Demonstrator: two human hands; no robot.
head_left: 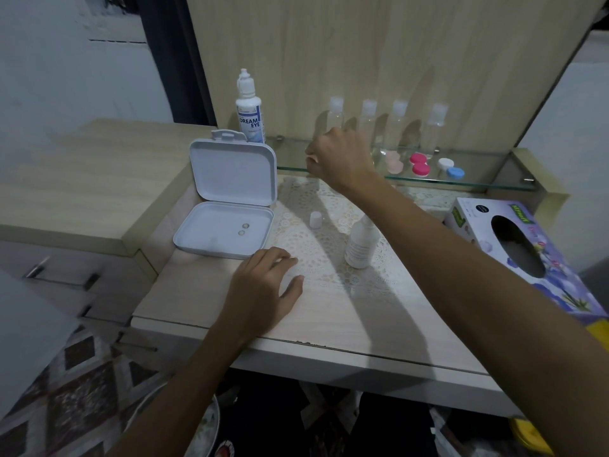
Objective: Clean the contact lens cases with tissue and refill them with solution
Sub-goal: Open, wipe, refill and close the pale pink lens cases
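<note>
Up near the middle of the frame, the right hand reaches over the front edge of the glass shelf with its back to the camera; its fingers are curled and something small and pale shows at the fingertips, but what it is, and whether the hand grips it, I cannot tell; the hand also hides the base of the leftmost clear bottle. Lower down, the left hand rests flat on the table, fingers relaxed and spread, holding nothing, its fingertips at the edge of the lace mat.

Just right of the upper hand, on the shelf, lie three lens cases: a pale pink case, a bright pink case and a white-and-blue case; all look capped, though they are small and blurred. Behind them more clear bottles stand in a row against the wood panel.

On the mat, an uncapped white bottle stands partly behind the right forearm; its small white cap sits apart to its left. Left of that, an open white box holds two tiny round things, too small to make out. A solution bottle reading DREAM EYE stands behind the box lid. At the right edge, a tissue box is partly cut off, with no tissue showing in its opening.
</note>
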